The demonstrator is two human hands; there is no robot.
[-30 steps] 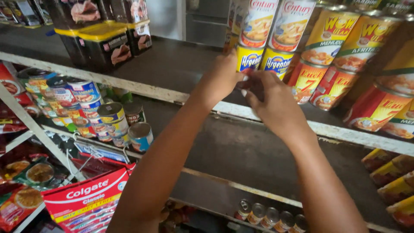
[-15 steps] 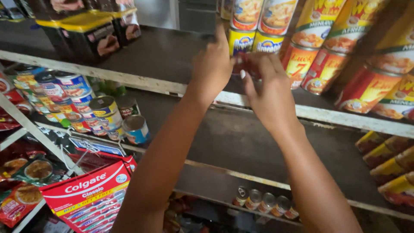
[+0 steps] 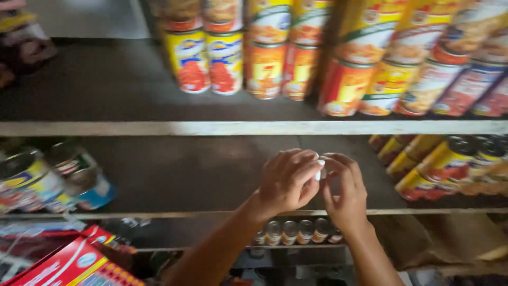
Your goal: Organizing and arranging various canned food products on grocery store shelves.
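Both hands meet before the middle shelf (image 3: 201, 175), left hand (image 3: 288, 180) and right hand (image 3: 344, 193) pinched together on a small white thing (image 3: 320, 170), perhaps a scrap; blur hides which. Yellow-and-red cans (image 3: 209, 61) stand stacked on the shelf above, and a red carton (image 3: 69, 265) lies lower left.

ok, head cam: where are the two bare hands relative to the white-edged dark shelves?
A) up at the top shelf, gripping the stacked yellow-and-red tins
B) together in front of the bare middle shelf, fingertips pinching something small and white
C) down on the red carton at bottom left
B: the left hand and right hand meet in front of the middle shelf, pinching a small white item; the stacked yellow-and-red tins stand untouched above.
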